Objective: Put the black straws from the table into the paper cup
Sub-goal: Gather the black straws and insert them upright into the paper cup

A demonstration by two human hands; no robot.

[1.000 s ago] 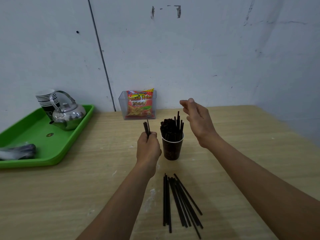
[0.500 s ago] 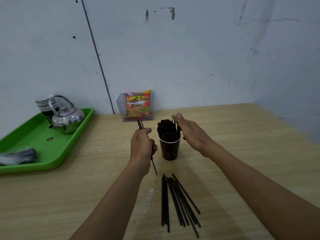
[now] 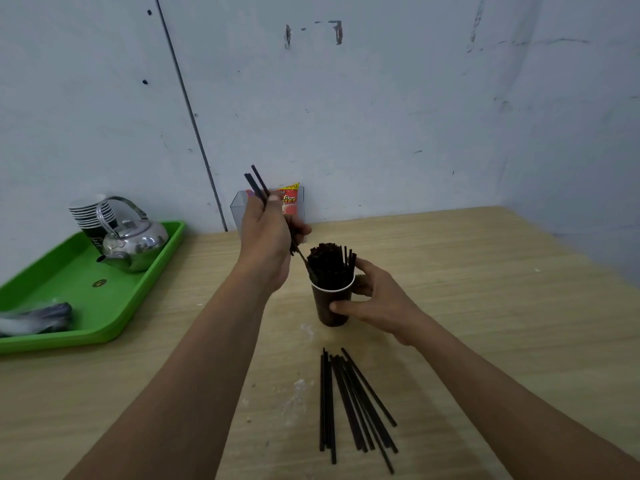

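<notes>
**Paper cup (image 3: 325, 308) now held steady**

Right hand (image 3: 379, 301) has been moved onto its side and curled round it. Left hand (image 3: 266, 237) has been lifted just left of the cup, a few black straws (image 3: 259, 181) pinched and tipped at its packed top. Loose straws (image 3: 346, 403) are left in front of the cup, so it's not done yet.

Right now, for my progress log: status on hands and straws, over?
Left hand grips straws, ends at paper cup. Right hand holds cup. Cup packed; pile on table.
</notes>
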